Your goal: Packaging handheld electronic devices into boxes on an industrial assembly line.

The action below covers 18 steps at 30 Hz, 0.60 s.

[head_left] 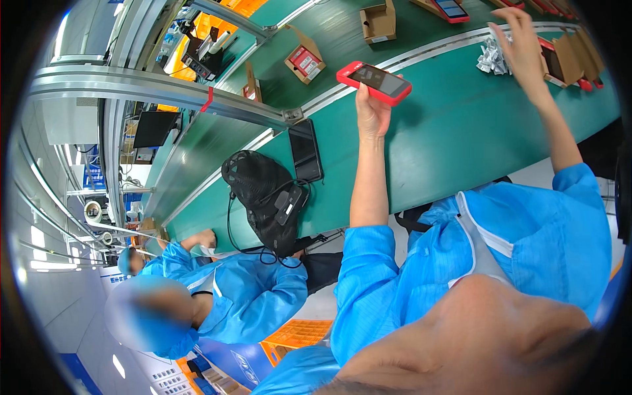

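My left hand (373,113) grips a red handheld device (388,87) by its near edge, holding it above the green work surface. Its dark screen faces up. To the right, my right hand (522,56) is raised with fingers apart and nothing visible in them. It is beside a pile of small silver packets (492,55), partly overlapping it in view; I cannot tell whether it touches them. Close to that hand stands an open cardboard box (567,58), with red devices around it.
A black mesh bag (262,191) with cables and a black tablet-like device (305,150) lie left on the green bench (454,141). Open cartons (378,24) and another red device (450,9) are on the conveyor beyond the metal rail. A co-worker in blue (240,289) sits at left.
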Motion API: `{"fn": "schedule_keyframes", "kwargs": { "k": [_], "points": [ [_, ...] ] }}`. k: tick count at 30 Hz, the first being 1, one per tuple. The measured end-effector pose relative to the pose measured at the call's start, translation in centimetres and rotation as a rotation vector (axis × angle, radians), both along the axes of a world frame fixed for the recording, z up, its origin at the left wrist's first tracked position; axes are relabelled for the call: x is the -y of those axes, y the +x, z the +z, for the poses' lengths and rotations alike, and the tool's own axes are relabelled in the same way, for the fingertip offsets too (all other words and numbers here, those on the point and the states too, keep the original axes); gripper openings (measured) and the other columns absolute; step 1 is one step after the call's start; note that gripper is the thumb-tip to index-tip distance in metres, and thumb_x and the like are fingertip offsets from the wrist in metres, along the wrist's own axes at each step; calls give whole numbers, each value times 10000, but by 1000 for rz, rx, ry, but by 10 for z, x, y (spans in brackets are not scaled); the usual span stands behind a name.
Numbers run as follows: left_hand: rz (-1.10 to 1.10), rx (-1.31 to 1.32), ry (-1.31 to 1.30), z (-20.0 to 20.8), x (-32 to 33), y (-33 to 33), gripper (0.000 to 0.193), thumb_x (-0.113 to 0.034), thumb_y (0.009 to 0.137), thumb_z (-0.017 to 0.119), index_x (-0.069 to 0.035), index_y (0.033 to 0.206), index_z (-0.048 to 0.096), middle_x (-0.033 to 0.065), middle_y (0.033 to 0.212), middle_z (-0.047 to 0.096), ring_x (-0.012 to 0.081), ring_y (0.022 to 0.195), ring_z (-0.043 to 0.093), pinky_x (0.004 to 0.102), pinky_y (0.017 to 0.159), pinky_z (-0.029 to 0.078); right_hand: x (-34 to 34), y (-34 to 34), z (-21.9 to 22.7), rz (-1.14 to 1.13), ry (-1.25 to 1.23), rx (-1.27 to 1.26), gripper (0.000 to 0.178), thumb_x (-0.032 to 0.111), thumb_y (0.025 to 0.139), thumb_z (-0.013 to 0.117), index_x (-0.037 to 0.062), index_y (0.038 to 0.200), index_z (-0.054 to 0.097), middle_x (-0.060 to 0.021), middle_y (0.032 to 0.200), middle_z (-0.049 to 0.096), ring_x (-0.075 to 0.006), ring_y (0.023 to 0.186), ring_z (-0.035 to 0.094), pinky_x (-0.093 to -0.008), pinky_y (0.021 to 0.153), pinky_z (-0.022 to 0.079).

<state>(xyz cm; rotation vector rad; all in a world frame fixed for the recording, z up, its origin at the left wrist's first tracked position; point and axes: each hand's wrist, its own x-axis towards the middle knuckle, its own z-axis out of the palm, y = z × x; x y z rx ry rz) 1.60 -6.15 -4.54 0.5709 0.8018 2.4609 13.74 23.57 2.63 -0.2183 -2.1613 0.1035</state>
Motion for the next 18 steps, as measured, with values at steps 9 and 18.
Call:
{"fn": "schedule_keyframes", "kwargs": {
  "k": [9, 18],
  "points": [
    [-56, -40, -70, -9, -11, -4, 449, -385, 902, 551, -64, 1180, 405, 105, 1079, 554, 230, 1001, 571, 367, 932, 429, 137, -52, -46, 1109, -2111, 725, 316, 310, 949, 486, 17, 1057, 530, -51, 820, 615, -86, 642, 587, -189, 537, 475],
    [119, 108, -293, -17, -14, -8, 614, -492, 922, 446, -36, 1306, 299, 168, 1190, 461, 290, 1083, 503, 478, 941, 429, 76, -180, -104, 615, -1783, 81, 359, 304, 939, 494, -47, 1001, 535, -121, 890, 633, -162, 751, 625, -258, 665, 508]
  ]
}}
